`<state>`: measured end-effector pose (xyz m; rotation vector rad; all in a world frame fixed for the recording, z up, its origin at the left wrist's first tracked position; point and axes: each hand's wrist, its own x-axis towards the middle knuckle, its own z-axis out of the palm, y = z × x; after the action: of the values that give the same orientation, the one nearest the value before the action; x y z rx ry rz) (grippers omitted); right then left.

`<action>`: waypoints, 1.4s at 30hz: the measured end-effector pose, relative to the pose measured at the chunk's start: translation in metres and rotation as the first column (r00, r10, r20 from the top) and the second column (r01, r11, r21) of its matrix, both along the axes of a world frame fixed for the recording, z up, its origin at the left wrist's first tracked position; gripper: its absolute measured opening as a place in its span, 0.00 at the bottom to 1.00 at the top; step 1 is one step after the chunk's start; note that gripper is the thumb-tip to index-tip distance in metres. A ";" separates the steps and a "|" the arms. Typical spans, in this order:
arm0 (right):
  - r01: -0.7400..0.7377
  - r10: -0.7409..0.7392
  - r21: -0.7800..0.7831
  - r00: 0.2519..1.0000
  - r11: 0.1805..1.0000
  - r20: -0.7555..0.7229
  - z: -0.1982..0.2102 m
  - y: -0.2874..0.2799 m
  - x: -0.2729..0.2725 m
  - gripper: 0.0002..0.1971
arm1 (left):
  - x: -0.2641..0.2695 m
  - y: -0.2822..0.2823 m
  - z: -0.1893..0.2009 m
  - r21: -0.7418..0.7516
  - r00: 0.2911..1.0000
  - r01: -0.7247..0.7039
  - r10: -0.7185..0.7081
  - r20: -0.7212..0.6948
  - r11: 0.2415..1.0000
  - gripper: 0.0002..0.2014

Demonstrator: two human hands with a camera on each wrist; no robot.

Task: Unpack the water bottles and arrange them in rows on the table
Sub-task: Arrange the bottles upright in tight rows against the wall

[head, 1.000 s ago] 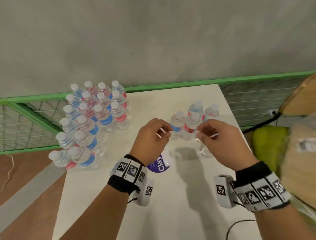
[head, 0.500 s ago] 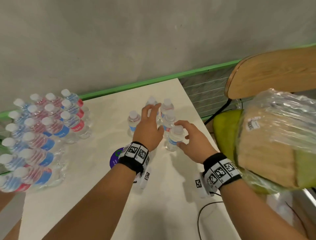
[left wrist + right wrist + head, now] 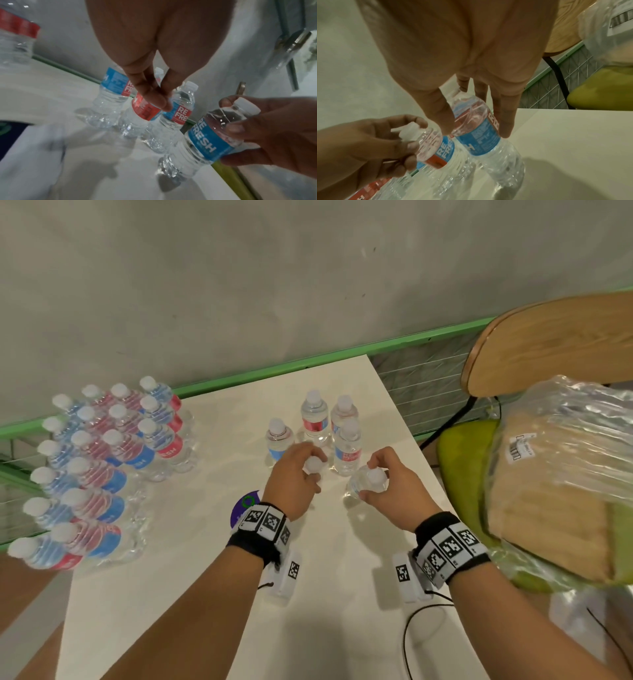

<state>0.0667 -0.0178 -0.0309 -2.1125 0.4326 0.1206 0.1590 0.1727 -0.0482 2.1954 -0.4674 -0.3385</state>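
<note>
Several loose clear water bottles with red and blue labels (image 3: 314,419) stand in a small cluster at the table's far right. My left hand (image 3: 310,474) grips the neck of one bottle (image 3: 433,146) at the near side of that cluster, its white cap between my fingers. My right hand (image 3: 371,486) is curled round the shoulder of another bottle (image 3: 209,138), which leans over with its base low by the table. A shrink-wrapped pack of many bottles (image 3: 102,467) lies along the left edge of the table (image 3: 205,577).
A purple round label (image 3: 244,506) lies on the table under my left wrist. A chair with a wooden back (image 3: 548,344) and green seat (image 3: 459,453) carries a plastic-wrapped package (image 3: 565,474) just off the right edge. A green rail (image 3: 274,371) runs behind.
A second ago both hands pinched something small above the cluster. They then dropped onto the bottles, and each now grips one, drawn slightly nearer. The view swung right.
</note>
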 end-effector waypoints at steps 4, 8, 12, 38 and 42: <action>-0.010 0.010 -0.055 1.000 0.998 -0.003 0.000 0.007 -0.003 0.22 | -0.012 0.023 0.007 -0.124 0.986 0.048 -0.068 -0.155 0.991 0.17; 0.021 -0.021 -0.002 1.000 1.000 -0.018 -0.002 0.020 -0.009 0.20 | -0.012 0.063 0.018 -0.139 0.973 -0.017 -0.016 -0.230 0.990 0.14; -0.021 0.025 0.102 0.999 0.995 -0.038 -0.006 0.044 -0.009 0.17 | -0.019 0.110 0.023 -0.140 0.968 -0.037 0.001 -0.250 0.990 0.12; -0.390 0.390 0.082 0.921 0.917 0.016 -0.003 0.249 0.078 0.07 | -0.003 0.267 0.017 0.257 0.915 -0.399 0.401 0.050 0.880 0.25; -0.419 0.418 0.055 0.908 0.906 0.017 0.000 0.254 0.086 0.07 | -0.003 0.275 0.016 0.212 0.942 -0.332 0.336 0.018 0.919 0.21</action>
<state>0.1524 0.2366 -0.0308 -2.1187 -0.0367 0.3720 0.1562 0.4473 -0.0324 2.4267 -0.0388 -0.2296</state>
